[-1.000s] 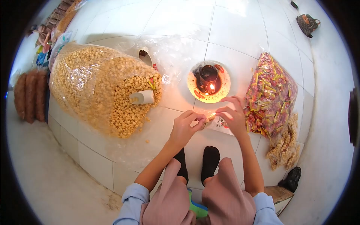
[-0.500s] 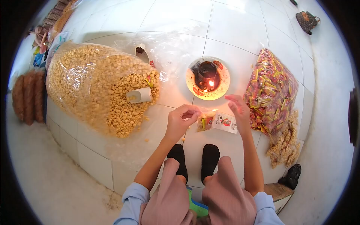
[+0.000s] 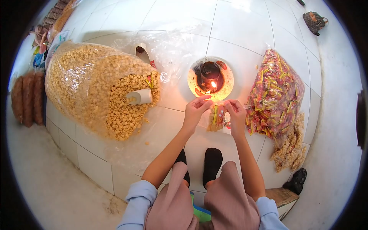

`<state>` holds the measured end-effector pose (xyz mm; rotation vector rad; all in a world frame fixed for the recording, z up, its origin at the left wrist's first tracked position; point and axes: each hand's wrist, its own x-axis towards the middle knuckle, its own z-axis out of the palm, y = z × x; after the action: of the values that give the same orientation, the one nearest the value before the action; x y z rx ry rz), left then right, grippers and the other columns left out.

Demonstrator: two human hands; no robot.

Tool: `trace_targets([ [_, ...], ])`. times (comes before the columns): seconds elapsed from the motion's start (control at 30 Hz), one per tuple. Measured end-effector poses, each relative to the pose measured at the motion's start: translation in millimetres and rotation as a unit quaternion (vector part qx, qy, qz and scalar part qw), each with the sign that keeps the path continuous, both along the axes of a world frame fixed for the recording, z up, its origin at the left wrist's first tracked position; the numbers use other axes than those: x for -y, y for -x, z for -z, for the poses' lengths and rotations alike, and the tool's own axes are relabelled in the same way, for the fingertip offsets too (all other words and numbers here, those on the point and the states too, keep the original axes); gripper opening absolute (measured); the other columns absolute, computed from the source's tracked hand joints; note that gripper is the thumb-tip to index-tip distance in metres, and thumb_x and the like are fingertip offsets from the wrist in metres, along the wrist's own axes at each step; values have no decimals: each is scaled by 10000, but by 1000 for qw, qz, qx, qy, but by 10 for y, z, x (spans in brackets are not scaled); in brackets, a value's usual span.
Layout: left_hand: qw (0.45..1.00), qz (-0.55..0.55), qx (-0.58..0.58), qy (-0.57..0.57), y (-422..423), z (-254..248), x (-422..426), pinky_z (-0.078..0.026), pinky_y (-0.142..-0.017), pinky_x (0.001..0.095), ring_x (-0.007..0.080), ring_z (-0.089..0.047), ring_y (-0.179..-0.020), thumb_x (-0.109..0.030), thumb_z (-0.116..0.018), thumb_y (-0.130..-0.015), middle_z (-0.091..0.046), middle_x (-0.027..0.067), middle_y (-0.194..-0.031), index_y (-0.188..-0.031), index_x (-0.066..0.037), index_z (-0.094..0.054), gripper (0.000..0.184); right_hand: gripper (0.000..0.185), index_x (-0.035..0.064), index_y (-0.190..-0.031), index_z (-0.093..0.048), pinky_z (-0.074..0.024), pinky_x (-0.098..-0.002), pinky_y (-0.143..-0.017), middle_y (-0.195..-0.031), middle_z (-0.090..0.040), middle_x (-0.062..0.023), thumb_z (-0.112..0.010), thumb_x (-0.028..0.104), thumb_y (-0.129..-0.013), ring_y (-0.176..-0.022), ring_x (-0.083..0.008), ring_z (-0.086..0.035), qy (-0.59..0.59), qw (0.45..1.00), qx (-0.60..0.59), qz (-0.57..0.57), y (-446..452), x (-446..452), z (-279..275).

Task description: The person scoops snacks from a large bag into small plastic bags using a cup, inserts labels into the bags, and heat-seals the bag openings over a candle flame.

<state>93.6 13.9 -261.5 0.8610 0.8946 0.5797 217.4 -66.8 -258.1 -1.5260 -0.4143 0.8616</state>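
Between my hands hangs a small clear plastic snack packet [image 3: 215, 119], with yellow snack pieces and a red-and-yellow sachet inside. My left hand [image 3: 196, 112] is closed in a pinch at its upper left corner. The upper right corner is pinched by my right hand [image 3: 236, 114], also closed. The packet's top edge lies close to a burning flame [image 3: 213, 84], just this side of it. That flame rises beside a dark round cup [image 3: 210, 70] on a soot-stained plate [image 3: 230, 82]. Behind the packet, a printed white label sheet is mostly hidden.
A big clear bag of ring-shaped snacks [image 3: 88, 73] lies open at left, a white scoop [image 3: 141, 96] in it. Beyond stands another white scoop [image 3: 142, 53]. At right sits a bag of red-and-yellow sachets [image 3: 274, 96], beside small filled packets [image 3: 289, 149].
My right hand has come down and left to pinch the packet. My left hand has moved slightly right and up, and the packet is now upright near the flame.
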Motion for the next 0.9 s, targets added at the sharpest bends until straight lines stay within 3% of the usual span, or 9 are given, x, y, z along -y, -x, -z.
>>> trace_targets([
  [0.1, 999, -14, 7, 45, -38, 105, 18, -453, -807, 212, 82, -562, -848, -147, -593, -820, -602, 40, -904, -983, 2, -576, 222, 150, -29, -888, -582, -427, -172, -654, -803, -596, -28, -583, 107, -823, -710, -46, -535, -3, 1000, -13, 5, -18, -29, 52],
  [0.3, 998, -48, -36, 25, -85, 249, 30, -456, -793, 202, 85, -555, -824, -134, -585, -819, -589, 44, -898, -967, 7, -573, 205, 157, -40, -868, -588, -416, -164, -608, -767, -594, -23, -593, 108, -816, -671, -43, -534, 32, 999, 43, -6, -102, -110, 129],
  [0.73, 995, -77, -46, 42, -149, 490, -19, -466, -756, 190, 83, -550, -791, -112, -577, -823, -581, 50, -878, -995, 33, -550, 227, 157, -37, -822, -598, -407, -191, -597, -710, -600, -15, -599, 118, -795, -661, -48, -535, 35, 998, 41, -31, -237, -202, 447],
  [0.9, 992, -86, -73, 48, -235, 463, -73, -479, -733, 203, 97, -566, -788, -71, -529, -847, -587, 63, -881, -992, 50, -543, 189, 162, -30, -794, -607, -416, -222, -579, -644, -602, -37, -597, 132, -782, -592, -67, -532, 80, 985, 151, -30, -300, -288, 544],
])
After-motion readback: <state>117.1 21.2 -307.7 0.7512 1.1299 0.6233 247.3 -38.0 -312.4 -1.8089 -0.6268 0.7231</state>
